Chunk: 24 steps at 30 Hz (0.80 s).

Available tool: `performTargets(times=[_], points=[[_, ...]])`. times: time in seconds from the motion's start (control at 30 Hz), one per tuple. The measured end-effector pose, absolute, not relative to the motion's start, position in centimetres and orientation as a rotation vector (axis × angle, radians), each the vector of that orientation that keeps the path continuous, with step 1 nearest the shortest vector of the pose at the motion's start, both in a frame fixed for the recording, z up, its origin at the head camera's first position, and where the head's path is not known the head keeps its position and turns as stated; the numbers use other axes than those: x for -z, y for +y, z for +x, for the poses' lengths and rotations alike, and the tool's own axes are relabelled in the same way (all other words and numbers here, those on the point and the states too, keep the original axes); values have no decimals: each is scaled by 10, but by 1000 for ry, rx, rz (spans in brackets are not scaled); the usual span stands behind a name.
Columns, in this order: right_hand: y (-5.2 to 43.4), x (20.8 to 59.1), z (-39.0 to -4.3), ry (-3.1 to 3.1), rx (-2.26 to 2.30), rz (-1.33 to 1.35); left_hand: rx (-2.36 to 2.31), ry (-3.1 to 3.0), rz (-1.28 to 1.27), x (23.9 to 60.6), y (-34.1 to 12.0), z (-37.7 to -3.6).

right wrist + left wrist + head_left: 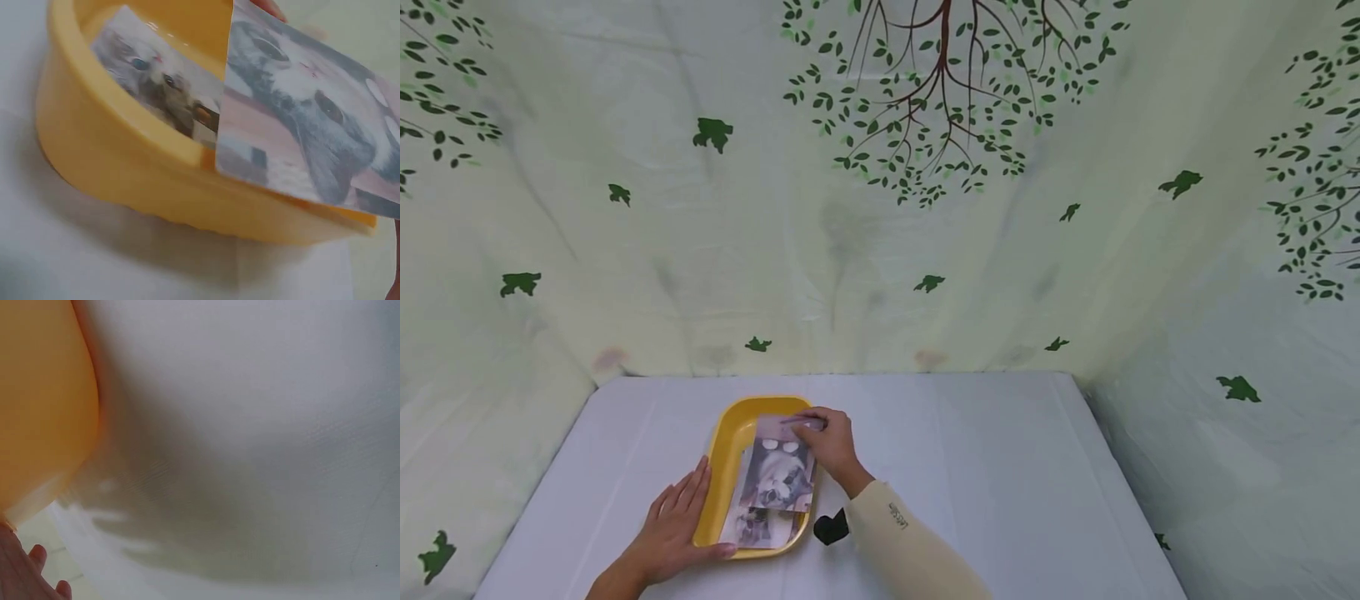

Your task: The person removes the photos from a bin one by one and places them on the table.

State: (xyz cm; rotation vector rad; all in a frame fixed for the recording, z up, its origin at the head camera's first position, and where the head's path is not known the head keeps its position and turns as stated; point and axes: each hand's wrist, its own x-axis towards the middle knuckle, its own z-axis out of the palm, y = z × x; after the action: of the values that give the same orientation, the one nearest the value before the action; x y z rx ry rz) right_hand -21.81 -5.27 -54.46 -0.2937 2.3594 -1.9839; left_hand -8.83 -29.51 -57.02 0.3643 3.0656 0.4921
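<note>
A yellow plastic tray (724, 467) stands on the white table, with a cat photo (756, 530) lying in it. Between thumb and fingers, my right hand (829, 442) pinches the far end of another cat photo (778, 479), holding it over the tray. In the right wrist view this held photo (300, 106) overlaps the tray's rim and partly hides the photo (156, 78) inside. My left hand (673, 521) rests against the tray's left side and near corner, fingers straight. The left wrist view has the tray's outer wall (44, 406) and some fingertips (37, 556).
A black heart-shaped thing (831, 527) lies right of the tray, partly behind the right sleeve (902, 533). White cloth covers the table (985, 467). Pale sheets with printed leaves and branches (943, 75) hang behind it and at both sides.
</note>
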Motion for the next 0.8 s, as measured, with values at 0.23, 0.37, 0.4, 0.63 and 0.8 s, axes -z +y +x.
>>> performTargets(times=[0.23, 0.37, 0.4, 0.63, 0.8], points=[[-24, 542, -239, 2329, 2086, -238, -467, 3100, 361, 570, -294, -87], [-1, 546, -253, 2317, 2128, -198, -476, 3084, 337, 570, -293, -87], [4, 546, -257, 2313, 2137, -178, -478, 3079, 328, 570, -292, -87], [32, 556, -271, 2335, 2070, 3, -541, 3064, 290, 575, -292, -88], [37, 573, -276, 2394, 1925, 34, -548, 3054, 256, 576, -291, -88]])
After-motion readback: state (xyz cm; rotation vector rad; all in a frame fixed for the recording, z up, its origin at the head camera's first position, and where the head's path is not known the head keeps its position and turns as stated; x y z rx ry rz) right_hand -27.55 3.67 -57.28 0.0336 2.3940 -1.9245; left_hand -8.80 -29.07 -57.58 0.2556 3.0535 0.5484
